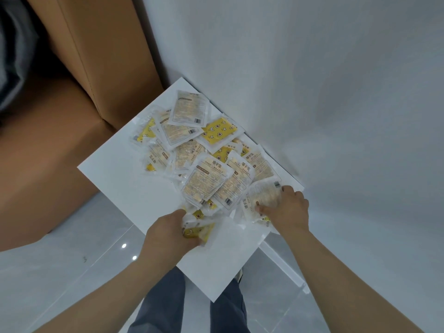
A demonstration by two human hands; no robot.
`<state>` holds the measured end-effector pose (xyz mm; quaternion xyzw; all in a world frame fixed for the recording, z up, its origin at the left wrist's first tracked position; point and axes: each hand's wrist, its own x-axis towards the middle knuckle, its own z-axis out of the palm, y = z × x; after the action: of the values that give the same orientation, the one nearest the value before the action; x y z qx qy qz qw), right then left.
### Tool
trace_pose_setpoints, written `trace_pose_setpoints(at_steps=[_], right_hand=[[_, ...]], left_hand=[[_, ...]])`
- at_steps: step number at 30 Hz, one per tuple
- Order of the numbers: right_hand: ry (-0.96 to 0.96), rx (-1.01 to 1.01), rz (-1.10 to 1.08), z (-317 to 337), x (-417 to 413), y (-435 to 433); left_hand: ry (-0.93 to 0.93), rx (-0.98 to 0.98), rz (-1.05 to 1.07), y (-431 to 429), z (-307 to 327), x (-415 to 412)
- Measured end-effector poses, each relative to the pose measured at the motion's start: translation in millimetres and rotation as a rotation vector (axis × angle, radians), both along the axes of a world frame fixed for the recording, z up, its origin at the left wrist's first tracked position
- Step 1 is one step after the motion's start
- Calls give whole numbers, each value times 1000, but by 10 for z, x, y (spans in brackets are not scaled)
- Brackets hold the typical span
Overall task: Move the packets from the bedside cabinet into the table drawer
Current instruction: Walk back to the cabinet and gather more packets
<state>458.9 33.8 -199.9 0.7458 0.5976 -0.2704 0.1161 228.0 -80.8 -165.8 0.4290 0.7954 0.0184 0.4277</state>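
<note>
Several yellow and cream hand-warmer packets (204, 150) lie in a loose heap on the white top of the bedside cabinet (125, 186), which stands in a wall corner. My left hand (170, 233) is closed around a small bunch of packets (198, 230) at the near edge of the heap. My right hand (286, 209) grips a cream packet (263, 197) at the heap's right side, thumb under it and fingers over it. The table drawer is not in view.
A brown upholstered bed frame and headboard (79, 111) stand left of the cabinet. White walls (336, 92) close in behind and to the right. The glossy light floor (60, 267) and my trouser legs (163, 306) show below the cabinet.
</note>
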Motion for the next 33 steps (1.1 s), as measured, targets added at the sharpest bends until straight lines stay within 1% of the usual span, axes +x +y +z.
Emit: trace_pose_setpoints(at_steps=[3,6,9,14,16,18,21,23,26,30,33], right_hand=[[64,4,-105,41,11,-77],[74,56,-106,102,19,-190],[96,57,-72,76,44,-321],[197,60,-163,42,3,-446],[243,74,-229,47,-24,-447],[313,58,-341,69,-39,-424],[402,-56,-457,100,-37,-378],[439,-115,-463,147,-18,-374],[497,-144,-447,275,21,-385],[569,-108,-440,530,60,-369],[623,-69,-401,709,6,-300]], left_hand=[[-112,75,64,132,223,-6],[-150,144,155,337,324,-49],[-119,181,157,536,306,-55],[56,207,8,764,108,55],[52,191,24,820,46,79],[59,183,41,852,21,89],[71,168,91,858,14,68],[14,149,139,834,13,39],[-50,97,136,800,30,5],[-178,62,162,701,107,-34],[-228,69,208,599,159,-95]])
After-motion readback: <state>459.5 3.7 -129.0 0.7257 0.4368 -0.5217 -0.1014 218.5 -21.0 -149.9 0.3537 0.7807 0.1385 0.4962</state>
